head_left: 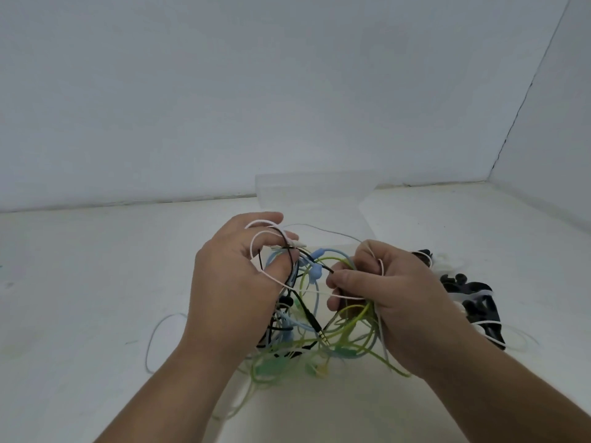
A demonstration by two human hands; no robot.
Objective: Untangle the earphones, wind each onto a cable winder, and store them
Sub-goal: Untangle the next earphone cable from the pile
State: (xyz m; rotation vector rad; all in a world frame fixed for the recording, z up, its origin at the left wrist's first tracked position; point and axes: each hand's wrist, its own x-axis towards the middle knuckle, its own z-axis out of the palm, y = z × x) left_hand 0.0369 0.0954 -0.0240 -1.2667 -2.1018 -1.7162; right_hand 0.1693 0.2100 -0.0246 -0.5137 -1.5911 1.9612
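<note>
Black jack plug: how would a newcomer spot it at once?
Over the white table, the left hand and right hand hold a cable tangle. In the gap between them, the plug is a black barrel slanting down to a metal tip. It is the only stiff, metal-ended piece among soft coloured loops.

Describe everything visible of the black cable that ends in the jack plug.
The black cable is thin, rubbery-looking, caught in a tangle of coloured cables. It loops round fingers of the left hand; the right hand pinches a black stretch, likely the same cable. Its plug, a black sleeve with a ringed metal tip, points down and rightward between the hands.
</note>
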